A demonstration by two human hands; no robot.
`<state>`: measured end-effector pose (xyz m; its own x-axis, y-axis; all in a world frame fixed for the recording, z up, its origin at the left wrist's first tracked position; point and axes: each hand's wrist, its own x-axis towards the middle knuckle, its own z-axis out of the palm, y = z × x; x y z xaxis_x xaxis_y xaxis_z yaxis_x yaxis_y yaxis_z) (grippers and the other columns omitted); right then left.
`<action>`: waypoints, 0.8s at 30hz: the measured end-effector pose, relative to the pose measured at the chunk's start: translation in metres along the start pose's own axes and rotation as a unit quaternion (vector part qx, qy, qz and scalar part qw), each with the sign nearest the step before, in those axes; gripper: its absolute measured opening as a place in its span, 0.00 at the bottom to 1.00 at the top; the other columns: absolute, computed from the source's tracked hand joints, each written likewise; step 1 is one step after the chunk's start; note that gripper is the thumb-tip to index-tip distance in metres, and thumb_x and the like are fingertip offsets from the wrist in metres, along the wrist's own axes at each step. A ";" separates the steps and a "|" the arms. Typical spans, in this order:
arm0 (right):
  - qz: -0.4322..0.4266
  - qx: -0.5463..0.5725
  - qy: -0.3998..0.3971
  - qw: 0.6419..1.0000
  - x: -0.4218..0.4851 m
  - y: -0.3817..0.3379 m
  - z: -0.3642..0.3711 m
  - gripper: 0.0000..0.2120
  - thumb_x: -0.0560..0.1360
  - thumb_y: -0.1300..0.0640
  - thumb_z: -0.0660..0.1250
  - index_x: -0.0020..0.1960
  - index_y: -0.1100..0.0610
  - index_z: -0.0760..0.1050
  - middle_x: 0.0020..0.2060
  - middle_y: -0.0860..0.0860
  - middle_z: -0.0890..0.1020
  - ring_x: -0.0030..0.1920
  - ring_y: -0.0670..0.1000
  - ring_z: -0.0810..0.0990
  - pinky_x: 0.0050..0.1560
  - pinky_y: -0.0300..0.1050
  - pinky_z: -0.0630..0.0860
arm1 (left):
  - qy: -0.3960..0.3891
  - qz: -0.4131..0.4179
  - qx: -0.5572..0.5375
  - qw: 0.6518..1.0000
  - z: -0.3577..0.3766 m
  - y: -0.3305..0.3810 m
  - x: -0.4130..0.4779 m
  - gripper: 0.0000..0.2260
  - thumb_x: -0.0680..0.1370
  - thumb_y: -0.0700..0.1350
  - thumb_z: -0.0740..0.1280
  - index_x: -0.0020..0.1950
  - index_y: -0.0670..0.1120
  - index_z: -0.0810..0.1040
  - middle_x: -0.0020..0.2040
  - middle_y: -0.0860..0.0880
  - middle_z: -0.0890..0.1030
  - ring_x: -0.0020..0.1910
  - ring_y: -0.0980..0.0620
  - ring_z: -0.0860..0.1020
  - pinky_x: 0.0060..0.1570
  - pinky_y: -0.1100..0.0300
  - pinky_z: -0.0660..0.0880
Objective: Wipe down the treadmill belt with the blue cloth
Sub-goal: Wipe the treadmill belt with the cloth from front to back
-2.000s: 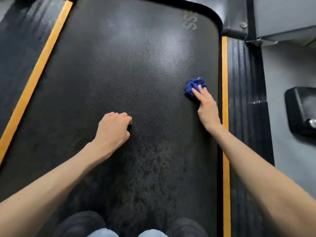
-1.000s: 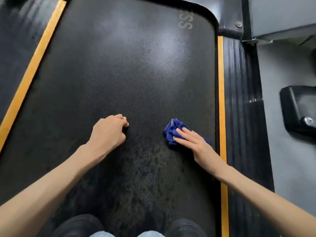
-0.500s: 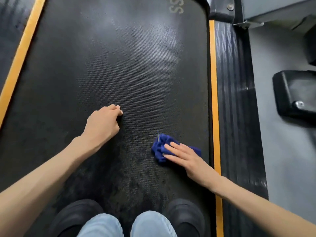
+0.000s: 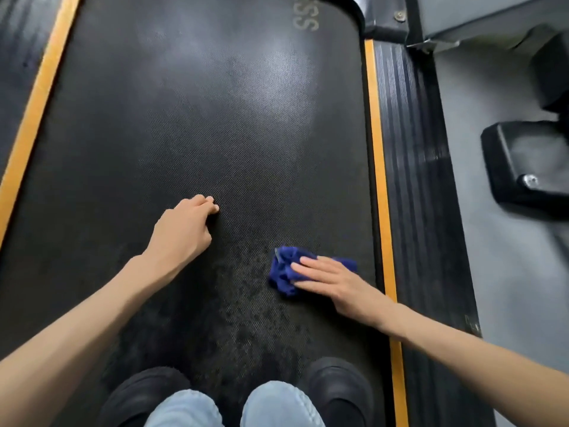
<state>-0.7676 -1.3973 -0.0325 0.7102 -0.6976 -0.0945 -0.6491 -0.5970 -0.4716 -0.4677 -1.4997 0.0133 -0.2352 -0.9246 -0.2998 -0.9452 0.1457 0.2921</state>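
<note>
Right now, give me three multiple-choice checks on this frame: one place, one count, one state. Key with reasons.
1. Where is the blue cloth?
A. On the treadmill belt, nearer the right yellow stripe
B. On the grey floor
C. On the left side rail

2. How many yellow stripes border the belt?
A. One
B. Two
C. Four

3. How is the left hand?
A. Flat on the cloth
B. Fingers curled, holding nothing, resting on the belt
C. Gripping a spray bottle

Key:
1 A: the cloth lies on the belt under the straight fingers of the right hand, short of the right stripe.
2 B: the left yellow stripe and the right one run along either side.
3 B: it sits as a fist on bare belt, apart from the cloth.
</note>
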 end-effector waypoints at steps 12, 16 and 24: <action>0.213 0.023 0.182 0.960 0.059 0.039 -0.023 0.25 0.72 0.68 0.51 0.67 0.59 0.71 0.69 0.56 0.69 0.72 0.53 0.62 0.73 0.46 0.54 | 0.072 0.053 0.030 0.996 0.007 -0.005 0.001 0.19 0.69 0.32 0.61 0.59 0.40 0.76 0.54 0.44 0.79 0.50 0.40 0.78 0.52 0.48 0.72; 0.079 0.029 0.085 0.993 0.040 -0.013 0.008 0.26 0.70 0.68 0.53 0.66 0.60 0.72 0.69 0.56 0.69 0.71 0.52 0.62 0.74 0.45 0.52 | 0.080 0.058 0.035 0.995 0.009 -0.004 0.001 0.17 0.68 0.33 0.62 0.56 0.39 0.77 0.50 0.42 0.79 0.47 0.39 0.77 0.47 0.48 0.72; 0.062 -0.004 0.097 0.993 0.061 0.043 -0.026 0.21 0.75 0.69 0.54 0.65 0.61 0.72 0.67 0.60 0.70 0.70 0.58 0.65 0.69 0.58 0.63 | 0.059 0.053 0.019 0.997 0.007 -0.006 -0.003 0.23 0.68 0.31 0.61 0.64 0.39 0.73 0.59 0.43 0.77 0.55 0.39 0.76 0.57 0.47 0.70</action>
<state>-0.7591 -1.4760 -0.0356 0.5600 -0.8282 0.0199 -0.7306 -0.5051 -0.4594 -0.4633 -1.4952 0.0059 -0.3078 -0.9380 -0.1591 -0.9248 0.2557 0.2817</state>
